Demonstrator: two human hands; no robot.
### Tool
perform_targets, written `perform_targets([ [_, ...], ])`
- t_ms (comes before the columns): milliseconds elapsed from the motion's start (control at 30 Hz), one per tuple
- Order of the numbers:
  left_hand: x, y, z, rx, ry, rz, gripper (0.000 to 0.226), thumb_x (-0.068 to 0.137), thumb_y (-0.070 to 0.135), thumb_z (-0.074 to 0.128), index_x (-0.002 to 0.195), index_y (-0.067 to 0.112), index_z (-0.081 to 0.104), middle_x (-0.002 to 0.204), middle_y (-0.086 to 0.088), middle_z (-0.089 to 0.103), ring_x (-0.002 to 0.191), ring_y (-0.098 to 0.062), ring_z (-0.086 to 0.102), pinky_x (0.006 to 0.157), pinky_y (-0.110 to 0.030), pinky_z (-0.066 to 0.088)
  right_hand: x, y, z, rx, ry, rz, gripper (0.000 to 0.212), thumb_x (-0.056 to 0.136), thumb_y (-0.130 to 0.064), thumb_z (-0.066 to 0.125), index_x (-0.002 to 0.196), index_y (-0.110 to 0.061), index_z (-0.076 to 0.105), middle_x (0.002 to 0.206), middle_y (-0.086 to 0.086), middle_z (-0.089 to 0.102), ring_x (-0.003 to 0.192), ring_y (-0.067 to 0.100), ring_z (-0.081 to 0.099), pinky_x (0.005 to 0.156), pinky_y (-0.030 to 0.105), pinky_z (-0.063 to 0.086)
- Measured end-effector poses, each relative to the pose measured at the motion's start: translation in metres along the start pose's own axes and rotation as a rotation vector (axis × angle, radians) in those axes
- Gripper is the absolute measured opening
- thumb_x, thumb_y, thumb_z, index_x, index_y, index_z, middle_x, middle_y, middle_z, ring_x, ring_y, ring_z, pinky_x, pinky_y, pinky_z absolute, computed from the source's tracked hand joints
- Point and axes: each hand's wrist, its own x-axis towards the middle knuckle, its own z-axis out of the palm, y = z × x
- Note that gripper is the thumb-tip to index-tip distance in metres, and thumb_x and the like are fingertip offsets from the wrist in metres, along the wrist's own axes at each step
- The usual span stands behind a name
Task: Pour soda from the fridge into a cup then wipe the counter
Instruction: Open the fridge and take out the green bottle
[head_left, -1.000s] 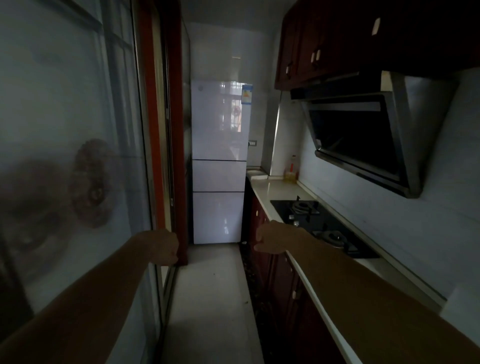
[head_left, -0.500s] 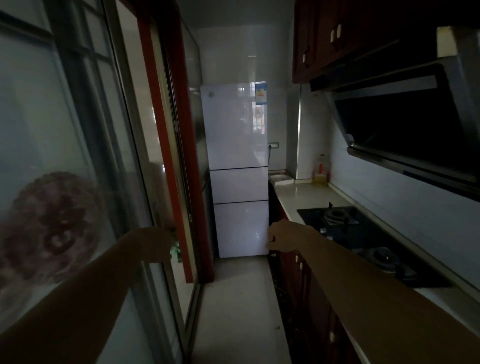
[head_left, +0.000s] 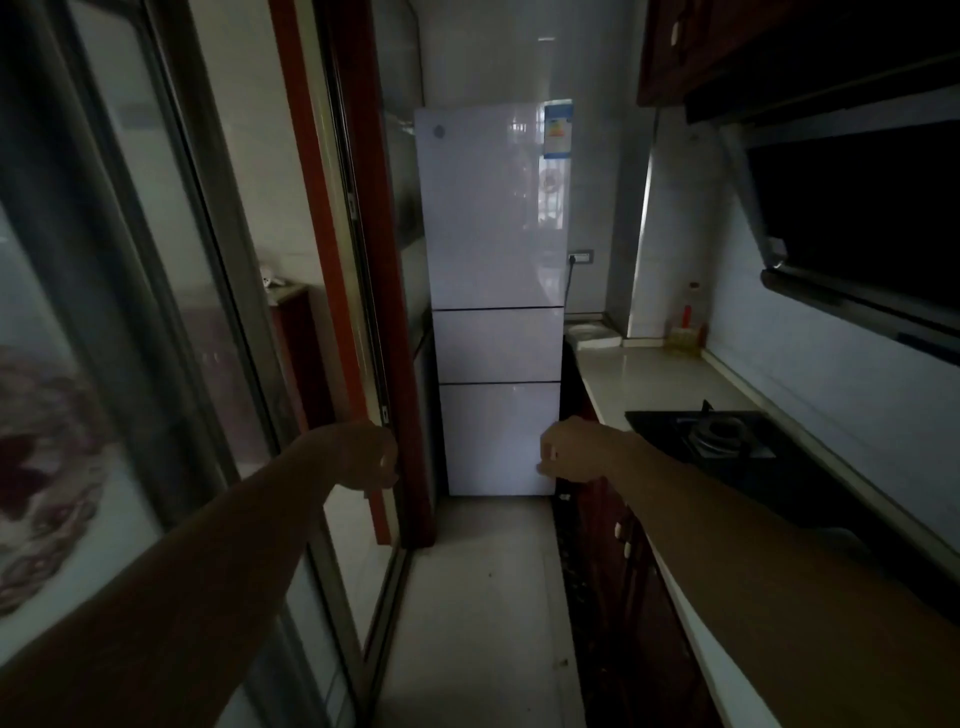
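Glossy white fridge (head_left: 496, 291), smooth pale counter (head_left: 654, 382), glass sliding door (head_left: 171, 270), red-brown frame.

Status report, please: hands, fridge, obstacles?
Left hand and right hand curled, holding nothing. Fridge ahead, all doors closed. Nothing visible blocking the floor.

Counter (head_left: 655, 382), R side: gas hob (head_left: 719, 432) set in near end; oil bottle (head_left: 689, 323) & white dish (head_left: 593, 332) at far end. Floor (head_left: 483, 597): fridge (head_left: 493, 312) stands at far end.
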Motion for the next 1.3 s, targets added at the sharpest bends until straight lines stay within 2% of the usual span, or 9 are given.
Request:
perform_targets([
  [100,0.051,-0.012,0.002,0.013,-0.038,0.04,0.036,0.099,0.038,0.044,0.114,0.011,0.063,0.108,-0.005,0.065,0.098,-0.018,0.063,0.093,-0.035,0.051,0.04,0.009,-0.002,-0.017,-0.036,-0.01,0.033,0.096,-0.035,0.057,0.091,-0.003,0.064,0.1,0.013,0.066,0.089,0.027,0.063,0.084,0.043,0.054],
  [267,0.133,-0.036,-0.017,0.04,0.051,0.074,0.03,0.092,0.04,0.055,0.109,0.017,0.066,0.106,-0.001,0.065,0.093,-0.018,0.062,0.081,-0.029,0.051,0.104,0.033,-0.029,-0.139,-0.067,-0.013,0.042,0.098,-0.031,0.054,0.061,-0.013,0.044,0.074,0.0,0.048,0.065,0.016,0.047,0.079,0.039,0.052],
  [400,0.212,-0.082,-0.052,-0.055,0.142,0.124,0.035,0.096,0.041,0.047,0.109,0.013,0.064,0.11,-0.003,0.062,0.099,-0.02,0.06,0.088,-0.033,0.051,0.157,0.053,-0.081,-0.136,0.01,0.086,0.037,0.098,-0.032,0.053,0.081,0.0,0.062,0.084,0.012,0.061,0.071,0.016,0.052,0.06,0.024,0.04],
  [500,0.25,-0.09,-0.059,-0.052,0.139,0.186,0.032,0.097,0.037,0.046,0.097,0.011,0.064,0.098,-0.006,0.063,0.082,-0.015,0.056,0.08,-0.031,0.05,0.197,0.063,-0.092,-0.102,0.091,0.095,0.03,0.096,-0.033,0.055,0.101,-0.005,0.066,0.099,0.009,0.066,0.085,0.021,0.06,0.073,0.031,0.047],
  [633,0.289,-0.1,-0.049,0.012,-0.001,0.224,0.036,0.1,0.037,0.045,0.111,0.008,0.064,0.096,-0.002,0.059,0.085,-0.016,0.056,0.081,-0.029,0.05,0.244,0.063,-0.077,-0.099,-0.082,0.105,0.033,0.097,-0.035,0.055,0.105,-0.005,0.067,0.111,0.008,0.063,0.098,0.022,0.06,0.081,0.031,0.047],
  [767,0.327,-0.132,-0.052,-0.036,0.069,0.215,0.035,0.098,0.041,0.048,0.11,0.013,0.063,0.101,-0.001,0.061,0.089,-0.014,0.06,0.081,-0.027,0.05,0.29,0.071,-0.079,-0.099,-0.073,0.101,0.028,0.096,-0.04,0.055,0.074,-0.024,0.052,0.09,-0.003,0.054,0.08,0.013,0.052,0.075,0.029,0.044],
  [867,0.352,-0.143,-0.053,-0.066,0.109,0.172,0.038,0.097,0.043,0.049,0.121,0.015,0.058,0.118,-0.002,0.06,0.103,-0.017,0.06,0.087,-0.028,0.05,0.326,0.08,-0.084,-0.096,-0.051,0.116,0.029,0.094,-0.043,0.056,0.089,-0.015,0.063,0.101,0.004,0.063,0.087,0.018,0.059,0.083,0.038,0.053],
  [1000,0.39,-0.157,-0.044,-0.118,0.065,0.136,0.033,0.095,0.043,0.053,0.121,0.022,0.058,0.12,0.001,0.06,0.098,-0.011,0.057,0.082,-0.025,0.048,0.381,0.092,-0.082,-0.053,-0.032,0.082,0.031,0.092,-0.039,0.059,0.104,-0.012,0.067,0.108,0.006,0.066,0.096,0.023,0.063,0.086,0.04,0.054],
  [1300,0.49,-0.186,-0.08,-0.109,0.025,-0.002,0.036,0.096,0.044,0.052,0.124,0.022,0.057,0.122,0.003,0.06,0.105,-0.011,0.06,0.093,-0.031,0.05,0.522,0.16,-0.102,-0.012,-0.017,-0.002,0.033,0.095,-0.033,0.056,0.104,-0.004,0.068,0.104,0.017,0.068,0.091,0.031,0.066,0.082,0.041,0.057],
])
